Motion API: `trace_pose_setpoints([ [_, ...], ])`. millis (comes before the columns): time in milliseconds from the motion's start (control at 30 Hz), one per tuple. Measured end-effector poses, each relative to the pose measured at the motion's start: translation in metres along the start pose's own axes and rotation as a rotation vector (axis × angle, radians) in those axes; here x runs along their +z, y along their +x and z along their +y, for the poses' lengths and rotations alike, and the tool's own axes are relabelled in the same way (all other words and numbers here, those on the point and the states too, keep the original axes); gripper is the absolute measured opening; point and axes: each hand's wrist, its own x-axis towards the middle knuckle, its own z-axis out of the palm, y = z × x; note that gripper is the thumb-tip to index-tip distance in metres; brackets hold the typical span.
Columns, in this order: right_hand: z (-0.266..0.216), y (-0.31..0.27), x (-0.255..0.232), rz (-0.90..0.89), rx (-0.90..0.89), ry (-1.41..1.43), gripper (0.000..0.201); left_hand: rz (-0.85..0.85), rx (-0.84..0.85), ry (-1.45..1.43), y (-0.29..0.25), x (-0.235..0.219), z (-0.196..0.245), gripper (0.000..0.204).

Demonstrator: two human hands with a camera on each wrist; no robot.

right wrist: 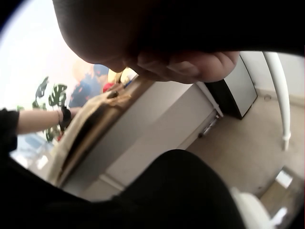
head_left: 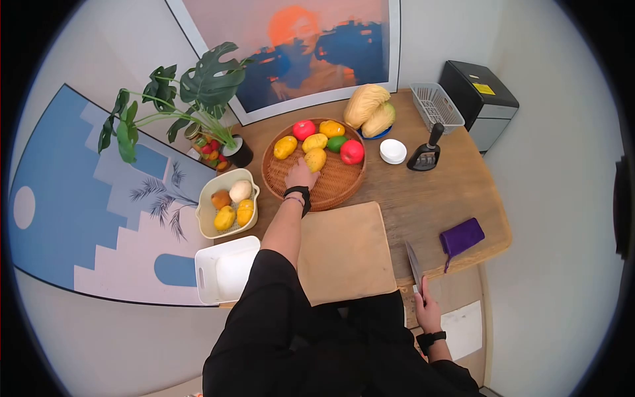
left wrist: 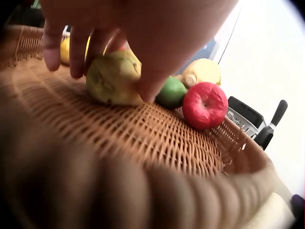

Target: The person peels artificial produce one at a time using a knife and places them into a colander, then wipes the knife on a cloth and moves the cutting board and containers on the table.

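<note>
My left hand reaches into the round wicker tray and grips a yellow mango-like fruit. In the left wrist view the thumb lies against one side of that fruit, the fingers over the far side. Around it in the tray are more yellow fruits, a green fruit and two red fruits. At the table's front edge my right hand holds a knife by its handle, blade pointing away from me. The right wrist view shows curled fingers; the knife is hidden there.
A cutting board lies before me. Left are a cream basket of produce and a white bin. Right are a purple pouch, knife sharpener, white bowls and grey basket. A potted plant stands back left.
</note>
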Motion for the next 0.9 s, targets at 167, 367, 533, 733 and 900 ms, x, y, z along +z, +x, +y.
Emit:
trace_pose_setpoints([
  [167,-0.007,-0.001,0.003,0.026,-0.074,0.043,0.061,-0.049,0.021,0.037,-0.002,-0.016,0.004,0.066],
  [367,0.002,0.000,0.003,-0.025,-0.064,0.063,0.061,0.186,0.188,-0.210,-0.041,-0.060,0.025,0.065],
  [533,0.018,0.002,0.024,0.136,-0.217,0.046,0.062,0.351,0.241,-0.531,-0.140,-0.082,0.032,0.061],
  [733,0.009,-0.004,0.016,0.027,-0.076,0.017,0.062,0.043,0.285,-0.407,-0.274,-0.069,0.024,0.058],
  [900,0.025,0.000,0.028,0.132,-0.291,0.037,0.063,0.145,0.404,-0.360,-0.302,-0.016,0.017,0.061],
])
